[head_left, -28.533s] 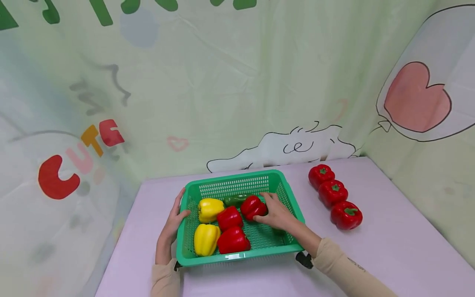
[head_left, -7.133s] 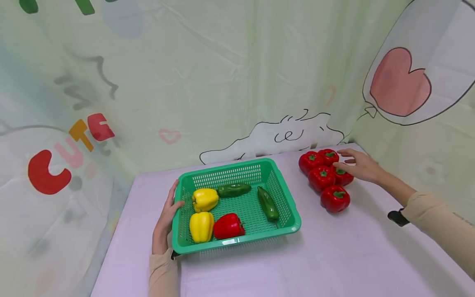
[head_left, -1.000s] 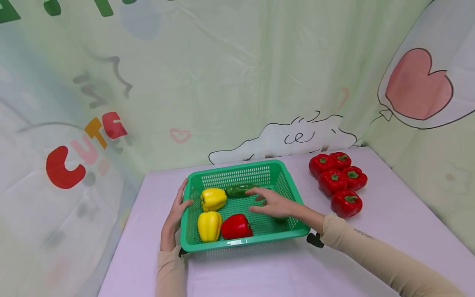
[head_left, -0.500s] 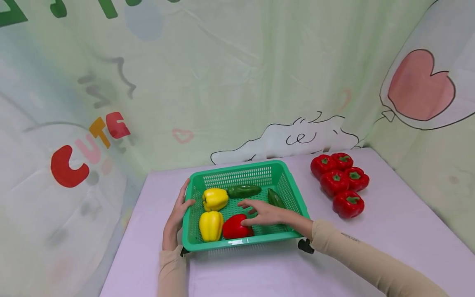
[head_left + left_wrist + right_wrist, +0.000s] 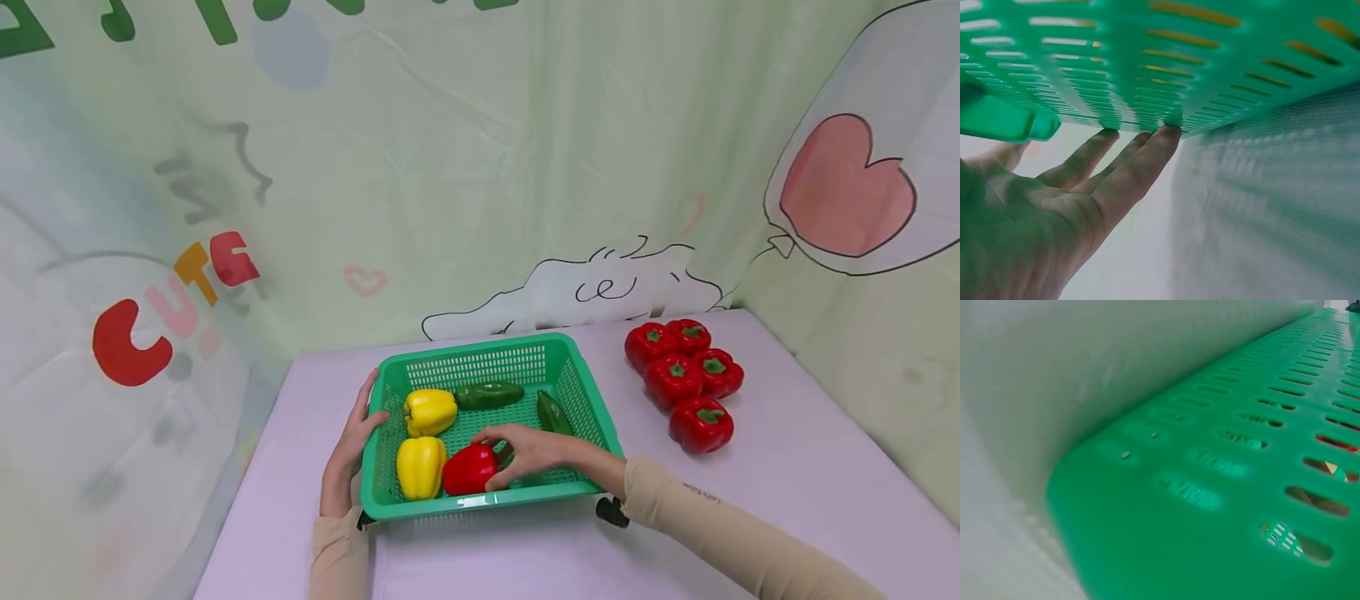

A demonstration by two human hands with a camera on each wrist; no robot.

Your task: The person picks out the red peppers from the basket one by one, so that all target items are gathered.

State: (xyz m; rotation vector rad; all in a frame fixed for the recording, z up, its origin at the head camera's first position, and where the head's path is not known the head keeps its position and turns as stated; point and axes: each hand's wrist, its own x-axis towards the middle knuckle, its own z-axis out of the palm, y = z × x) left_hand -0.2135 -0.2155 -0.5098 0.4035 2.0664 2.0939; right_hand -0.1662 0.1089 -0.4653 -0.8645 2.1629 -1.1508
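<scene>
A green plastic basket [image 5: 487,347] stands tilted in the head view. My left hand [image 5: 352,442] holds its left side, thumb over the rim; in the left wrist view the fingers [image 5: 1138,165] press the slotted outer wall. Inside, my right hand [image 5: 528,450] grips a red bell pepper [image 5: 468,471] near the basket's front, fingertips on its top and thumb at its lower right. Two yellow bell peppers [image 5: 421,468] lie left of it. One green chili pepper [image 5: 489,395] is along the back; another green chili pepper [image 5: 553,412] is at the right, partly behind my right hand.
Several red bell peppers [image 5: 673,381] stand grouped, stems up, on the lilac tabletop [image 5: 780,467] right of the basket. A pale printed curtain [image 5: 465,183] hangs behind the table. In the right wrist view the basket wall [image 5: 1179,550] fills much of the picture.
Over the last second my right hand has come down and left onto the red bell pepper. Earlier, two more red bell peppers were inside the basket; the group on the table has grown since.
</scene>
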